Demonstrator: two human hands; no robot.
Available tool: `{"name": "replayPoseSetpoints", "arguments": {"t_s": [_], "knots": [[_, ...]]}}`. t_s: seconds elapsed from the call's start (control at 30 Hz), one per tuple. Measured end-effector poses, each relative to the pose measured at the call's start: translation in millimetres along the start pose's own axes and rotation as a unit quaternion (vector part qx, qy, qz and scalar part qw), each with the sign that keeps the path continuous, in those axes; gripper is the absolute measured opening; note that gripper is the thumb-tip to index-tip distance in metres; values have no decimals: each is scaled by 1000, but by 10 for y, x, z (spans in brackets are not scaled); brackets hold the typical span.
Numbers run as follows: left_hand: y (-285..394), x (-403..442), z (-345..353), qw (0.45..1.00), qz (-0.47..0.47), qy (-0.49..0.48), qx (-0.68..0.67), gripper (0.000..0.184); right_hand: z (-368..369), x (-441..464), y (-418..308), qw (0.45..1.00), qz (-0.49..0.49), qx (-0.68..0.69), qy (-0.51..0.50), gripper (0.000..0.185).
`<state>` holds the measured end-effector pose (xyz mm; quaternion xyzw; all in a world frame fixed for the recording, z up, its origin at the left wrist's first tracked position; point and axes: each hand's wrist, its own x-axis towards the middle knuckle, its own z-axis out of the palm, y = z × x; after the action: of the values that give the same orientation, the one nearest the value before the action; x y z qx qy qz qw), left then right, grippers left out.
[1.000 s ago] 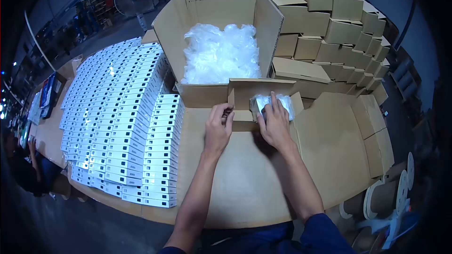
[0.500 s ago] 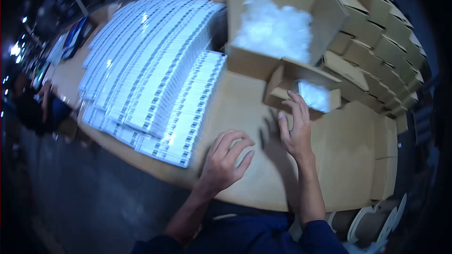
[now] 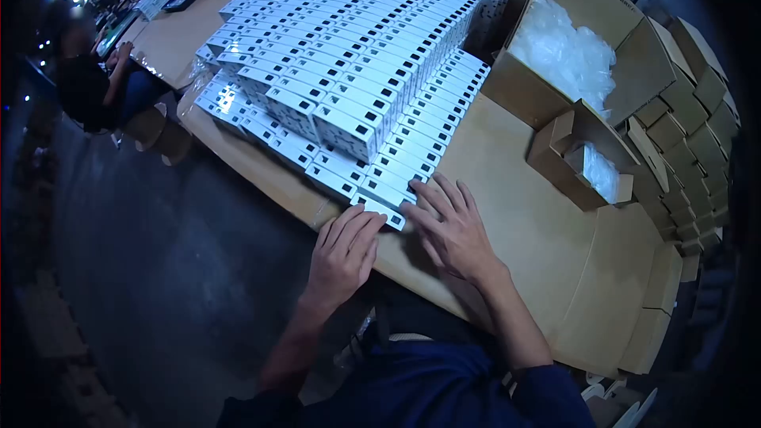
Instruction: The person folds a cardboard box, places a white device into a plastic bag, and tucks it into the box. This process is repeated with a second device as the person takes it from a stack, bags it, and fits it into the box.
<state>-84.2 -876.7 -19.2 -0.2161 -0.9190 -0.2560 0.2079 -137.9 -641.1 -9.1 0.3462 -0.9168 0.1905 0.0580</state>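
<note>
A large stack of white rectangular pieces [image 3: 341, 55] with square dark holes lies in tight rows on the cardboard-covered table. At its nearest corner is one white rectangular piece [image 3: 384, 212]. My left hand [image 3: 342, 255] has its fingers pressed together and bent over the left part of this piece. My right hand [image 3: 456, 230] is at the right side of the stack, fingers spread, tips touching or very close to the ends of the nearest pieces. Its palm hides some of the table.
A small open carton [image 3: 559, 150] with clear plastic bags [image 3: 598, 174] stands right. Behind it, a bigger carton [image 3: 515, 91] holds more clear bags [image 3: 563, 51]. Folded brown boxes [image 3: 682, 135] are piled at far right. Another person [image 3: 87, 83] sits at the left.
Both hands have moved from open air above the table and near the small carton to the near corner of the white stack. The view has turned left.
</note>
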Motion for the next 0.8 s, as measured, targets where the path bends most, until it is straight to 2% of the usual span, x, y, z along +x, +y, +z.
{"name": "replayPoseSetpoints", "arguments": {"t_s": [0.13, 0.33, 0.47, 0.57, 0.63, 0.67, 0.77, 0.8], "knots": [[-54, -30, 45, 999, 6, 29, 15, 40, 32, -21, -67, 1000, 23, 6, 0, 59], [-56, -189, -111, 998, 29, -3, 59, 39, 34, -55, -100, 999, 28, 20, 10, 68], [94, -343, -265, 999, 39, 2, 37, 38, -83, -236, -107, 990, 87, 99, 58, 71], [278, -277, -258, 997, 69, 12, -29, 40, -276, -498, -105, 971, 137, 181, 82, 63], [445, -134, -177, 991, 97, 33, -87, 37, -596, -644, -149, 921, 239, 307, 8, 59], [504, -70, -75, 986, 107, 44, -117, 38, -599, -768, -77, 916, 232, 327, 23, 55], [695, 217, 221, 974, 130, 57, -180, 41, -886, -1026, 63, 822, 291, 488, -35, 54], [768, 339, 301, 970, 136, 57, -196, 41, -850, -1133, 140, 787, 256, 561, 1, 54]]}}
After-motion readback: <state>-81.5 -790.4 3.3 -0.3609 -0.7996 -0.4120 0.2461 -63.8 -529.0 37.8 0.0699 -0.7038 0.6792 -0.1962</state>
